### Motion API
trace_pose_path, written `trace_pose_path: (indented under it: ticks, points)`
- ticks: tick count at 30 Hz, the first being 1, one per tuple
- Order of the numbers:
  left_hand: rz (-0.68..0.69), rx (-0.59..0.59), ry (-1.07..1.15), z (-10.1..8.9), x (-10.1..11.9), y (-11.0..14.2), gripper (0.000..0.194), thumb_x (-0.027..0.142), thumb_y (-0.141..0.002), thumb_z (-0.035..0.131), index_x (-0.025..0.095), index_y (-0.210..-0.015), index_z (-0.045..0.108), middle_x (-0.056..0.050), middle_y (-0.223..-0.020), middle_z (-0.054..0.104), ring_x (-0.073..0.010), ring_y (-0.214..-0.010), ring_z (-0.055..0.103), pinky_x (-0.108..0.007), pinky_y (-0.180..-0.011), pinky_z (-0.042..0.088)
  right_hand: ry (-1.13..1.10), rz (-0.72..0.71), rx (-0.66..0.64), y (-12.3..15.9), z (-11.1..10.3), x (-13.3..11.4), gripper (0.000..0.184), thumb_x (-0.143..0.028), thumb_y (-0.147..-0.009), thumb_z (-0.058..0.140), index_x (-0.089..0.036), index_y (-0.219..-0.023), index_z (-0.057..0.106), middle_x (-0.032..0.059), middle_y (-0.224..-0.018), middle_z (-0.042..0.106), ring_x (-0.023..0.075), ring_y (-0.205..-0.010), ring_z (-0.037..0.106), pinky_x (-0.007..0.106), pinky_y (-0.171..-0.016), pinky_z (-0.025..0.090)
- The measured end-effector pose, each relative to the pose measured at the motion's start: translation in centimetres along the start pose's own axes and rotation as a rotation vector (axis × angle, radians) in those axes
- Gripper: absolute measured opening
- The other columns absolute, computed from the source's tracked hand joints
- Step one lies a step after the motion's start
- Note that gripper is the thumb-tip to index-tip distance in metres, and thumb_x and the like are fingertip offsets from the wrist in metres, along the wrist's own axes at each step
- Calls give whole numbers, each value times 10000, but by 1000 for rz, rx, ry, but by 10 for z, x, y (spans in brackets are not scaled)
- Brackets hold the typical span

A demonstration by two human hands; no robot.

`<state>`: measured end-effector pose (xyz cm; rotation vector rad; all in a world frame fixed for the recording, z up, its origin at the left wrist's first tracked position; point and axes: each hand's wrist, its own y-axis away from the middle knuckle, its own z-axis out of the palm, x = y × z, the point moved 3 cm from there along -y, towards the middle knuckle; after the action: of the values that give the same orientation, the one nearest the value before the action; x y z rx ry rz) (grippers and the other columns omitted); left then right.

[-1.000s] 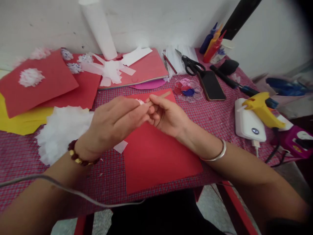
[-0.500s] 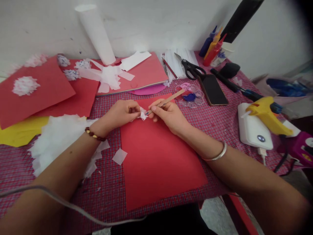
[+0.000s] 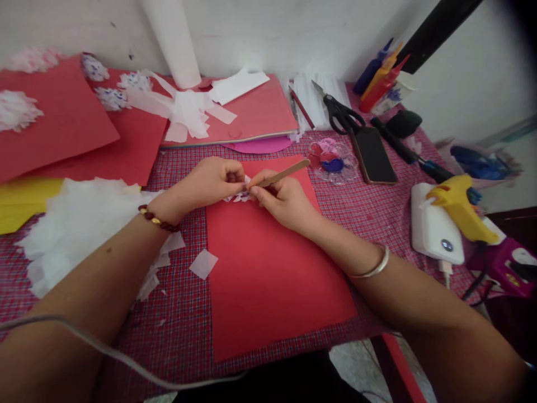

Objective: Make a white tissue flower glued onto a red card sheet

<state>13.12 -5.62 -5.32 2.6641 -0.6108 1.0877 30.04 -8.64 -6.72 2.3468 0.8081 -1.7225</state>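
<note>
My right hand (image 3: 281, 196) holds a flat wooden craft stick (image 3: 289, 172), its far end pointing up to the right. Its thumb and forefinger reach to the fingertips of my left hand (image 3: 218, 182). My left hand is closed in a pinch on a small piece of white tissue paper (image 3: 247, 180), mostly hidden by the fingers. Just below the fingertips, a cluster of crumpled tissue bits (image 3: 240, 197) sits at the upper part of a red card sheet (image 3: 277, 274). A loose tissue square (image 3: 203, 264) lies over the sheet's left edge.
A heap of tissue squares (image 3: 84, 224) lies by my left forearm. Behind are red cards (image 3: 138, 134) with tissue puffs and cut tissue strips (image 3: 188, 112). To the right are a paint palette (image 3: 335, 162), scissors (image 3: 342, 115), a phone (image 3: 373, 155), paint bottles (image 3: 381, 84) and a yellow glue gun (image 3: 459, 204).
My fingertips have come together over the tissue cluster. The craft stick's lower end, visible against the tissue before, is now hidden by my fingers. The camera view has shifted a little.
</note>
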Motion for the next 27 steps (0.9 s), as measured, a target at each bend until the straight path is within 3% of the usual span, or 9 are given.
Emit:
trace_pose_path:
  ticks: [3, 8, 12, 16, 19, 21, 24, 26, 27]
  points:
    - [1, 3, -20, -3, 2, 0, 143, 288, -783, 596, 189, -695, 650, 15, -604, 621, -131, -596, 524, -248, -563, 320, 50, -7, -8, 1, 1, -1, 188, -333, -977, 511, -203, -900, 622, 21, -816, 640, 151, -728, 580, 274, -666, 455]
    - [25, -54, -41, -10, 11, 1, 300, 294, -849, 500, 189, -585, 595, 3, -583, 576, -140, -585, 492, -267, -578, 317, 182, -111, -15, 5, 6, -5, 180, -306, -981, 492, -212, -921, 633, 54, -905, 668, 188, -827, 620, 324, -787, 482]
    - [39, -61, -54, -10, 10, 3, 267, 292, -828, 511, 188, -598, 600, -2, -603, 586, -143, -603, 511, -269, -588, 319, 246, -151, 6, 8, 9, -5, 145, -270, -954, 522, -207, -915, 647, 75, -970, 697, 204, -896, 637, 358, -847, 479]
    - [34, -36, -54, -5, 7, 5, 203, 300, -807, 527, 191, -652, 600, 20, -598, 557, -129, -584, 490, -254, -564, 306, -6, -49, 101, 7, 3, 1, 142, -319, -945, 561, -204, -877, 610, 35, -824, 685, 154, -736, 636, 302, -711, 500]
    - [44, -15, -37, -4, 6, 5, 221, 309, -822, 546, 192, -635, 561, 23, -596, 530, -125, -572, 471, -254, -552, 307, -285, 74, 234, 6, -6, 8, 234, -432, -929, 593, -206, -877, 562, -21, -685, 644, 97, -528, 563, 243, -542, 458]
    - [41, -12, -5, -6, 8, 9, 199, 311, -841, 550, 191, -689, 598, 13, -634, 565, -132, -597, 502, -252, -564, 333, -362, 105, 259, 5, -9, 10, 283, -474, -897, 634, -201, -866, 563, -31, -662, 645, 79, -498, 548, 226, -523, 450]
    - [1, 92, 24, -17, 15, 33, 171, 296, -847, 567, 182, -914, 676, -14, -787, 670, -150, -694, 581, -249, -637, 406, -396, 81, 227, 5, -9, 10, 288, -466, -877, 666, -191, -842, 589, -27, -650, 655, 79, -524, 570, 219, -545, 468]
    - [-48, 215, -74, -22, 26, 63, 203, 286, -855, 569, 180, -987, 682, -32, -892, 703, -161, -761, 605, -259, -701, 435, -410, 72, 214, 5, -7, 9, 284, -458, -867, 681, -190, -828, 595, -25, -641, 657, 84, -525, 574, 221, -543, 474]
    - [-74, 206, -168, -20, 32, 81, 209, 287, -886, 545, 182, -998, 686, -42, -941, 709, -168, -799, 611, -270, -736, 444, -414, 76, 207, 6, -5, 9, 290, -462, -860, 689, -191, -822, 594, -25, -636, 656, 85, -519, 572, 222, -537, 475]
